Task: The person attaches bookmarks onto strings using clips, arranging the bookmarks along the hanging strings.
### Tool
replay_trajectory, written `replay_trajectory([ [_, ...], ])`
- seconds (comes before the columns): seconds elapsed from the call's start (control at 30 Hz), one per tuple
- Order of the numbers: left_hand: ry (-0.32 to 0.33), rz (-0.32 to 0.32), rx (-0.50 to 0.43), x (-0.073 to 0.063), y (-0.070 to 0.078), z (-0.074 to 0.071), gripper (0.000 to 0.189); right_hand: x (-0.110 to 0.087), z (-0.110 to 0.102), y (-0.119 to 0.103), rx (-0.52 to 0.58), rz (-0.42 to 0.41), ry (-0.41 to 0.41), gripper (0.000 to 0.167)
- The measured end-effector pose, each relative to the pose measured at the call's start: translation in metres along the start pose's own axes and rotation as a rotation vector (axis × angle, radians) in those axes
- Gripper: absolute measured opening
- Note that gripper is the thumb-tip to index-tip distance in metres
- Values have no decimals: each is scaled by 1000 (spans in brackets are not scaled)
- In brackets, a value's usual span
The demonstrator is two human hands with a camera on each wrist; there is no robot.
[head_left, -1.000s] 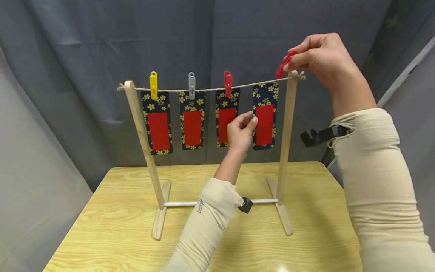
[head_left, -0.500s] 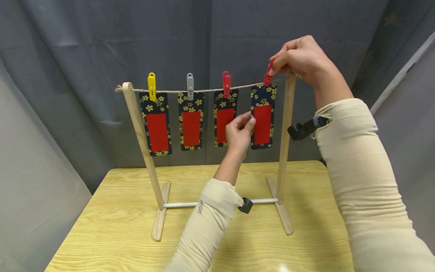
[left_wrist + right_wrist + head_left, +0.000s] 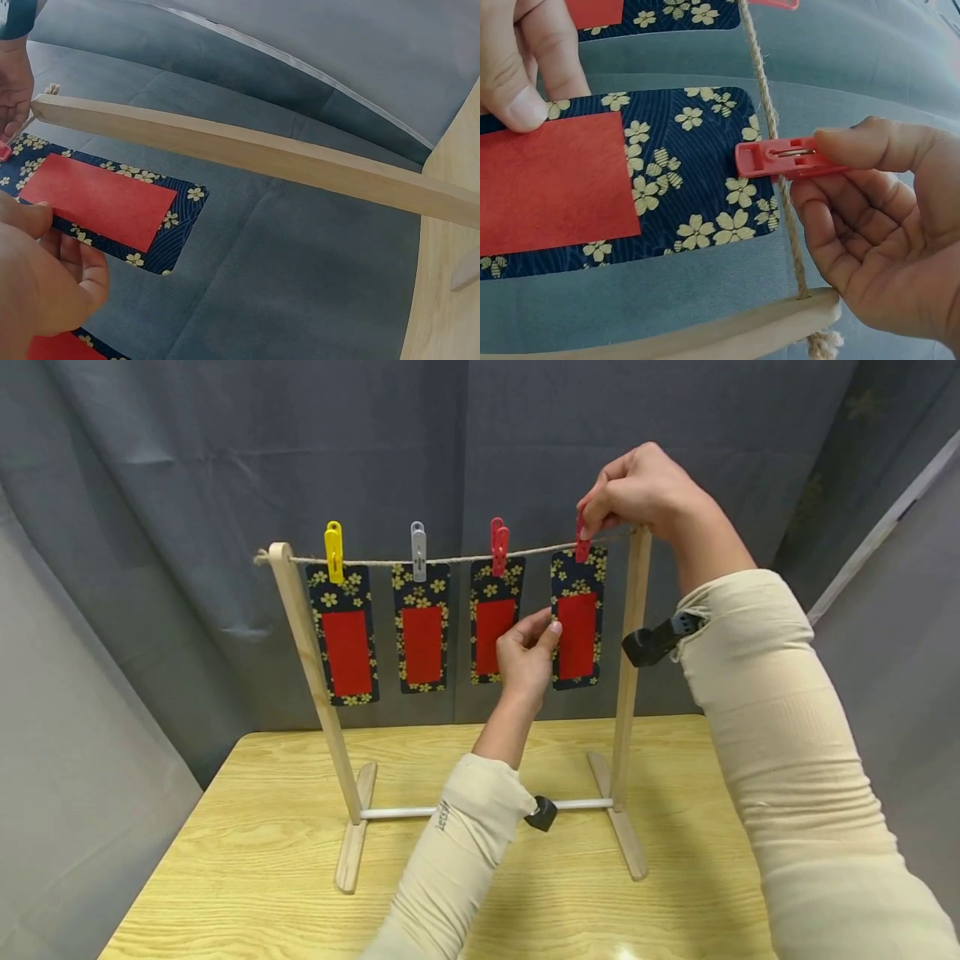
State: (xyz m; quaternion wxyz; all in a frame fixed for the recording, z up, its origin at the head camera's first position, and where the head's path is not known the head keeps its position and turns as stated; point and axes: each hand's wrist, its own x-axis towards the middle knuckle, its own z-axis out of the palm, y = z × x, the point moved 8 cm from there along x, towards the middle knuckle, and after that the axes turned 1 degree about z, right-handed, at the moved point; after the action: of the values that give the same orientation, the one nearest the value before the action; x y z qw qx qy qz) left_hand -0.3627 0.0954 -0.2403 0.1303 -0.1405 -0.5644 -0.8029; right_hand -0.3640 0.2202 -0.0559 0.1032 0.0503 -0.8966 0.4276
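My left hand (image 3: 525,660) pinches the left edge of a dark blue flower-patterned card (image 3: 576,635) with a red panel, at the right end of the line. My right hand (image 3: 637,493) pinches a red clothespin (image 3: 780,156) between thumb and fingers. In the right wrist view its jaws lie over the twine (image 3: 761,67) and the card's top edge. Thumb and fingers of the left hand (image 3: 52,262) hold the card (image 3: 112,202) in the left wrist view as well.
Three similar cards hang to the left under a yellow clothespin (image 3: 334,552), a grey clothespin (image 3: 418,552) and another red clothespin (image 3: 499,547). The wooden frame's right post (image 3: 633,610) stands beside the card. A white rod (image 3: 397,812) joins the feet on the wood-grain table (image 3: 240,860).
My right hand has moved left and slightly down with the red clothespin, from beside the post onto the twine and card top. The left hand keeps its hold on the card.
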Motion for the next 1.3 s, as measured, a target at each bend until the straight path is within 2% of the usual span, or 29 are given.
replay_trajectory([
  [0.2, 4, 8, 2, 3, -1, -2, 21, 3, 6, 1, -61, 25, -22, 10],
  [0.33, 11, 11, 14, 4, 0, -4, 21, 5, 9, 3, -84, 47, -30, 4],
  [0.53, 18, -10, 42, 6, -4, -5, 21, 3, 15, 8, -148, 64, -68, 30],
  [0.7, 1, 10, 43, 7, -3, -6, 20, 1, 17, 10, -158, 47, -89, 37],
  [0.83, -24, 5, 50, 5, -2, -14, 20, -4, 18, 13, -118, 28, -72, 43],
  [0.93, -58, -12, 68, -1, -1, -20, 21, -14, 14, 15, -57, 2, -5, 45],
  [1.07, -75, -25, 107, -12, -1, -31, 22, -31, 11, 21, 77, -57, 92, 39],
  [1.2, -76, -41, 132, -27, -4, -44, 21, -49, 14, 39, 240, -78, 131, 32],
  [1.3, -72, -49, 148, -36, -6, -55, 19, -57, 15, 52, 306, -84, 160, 31],
])
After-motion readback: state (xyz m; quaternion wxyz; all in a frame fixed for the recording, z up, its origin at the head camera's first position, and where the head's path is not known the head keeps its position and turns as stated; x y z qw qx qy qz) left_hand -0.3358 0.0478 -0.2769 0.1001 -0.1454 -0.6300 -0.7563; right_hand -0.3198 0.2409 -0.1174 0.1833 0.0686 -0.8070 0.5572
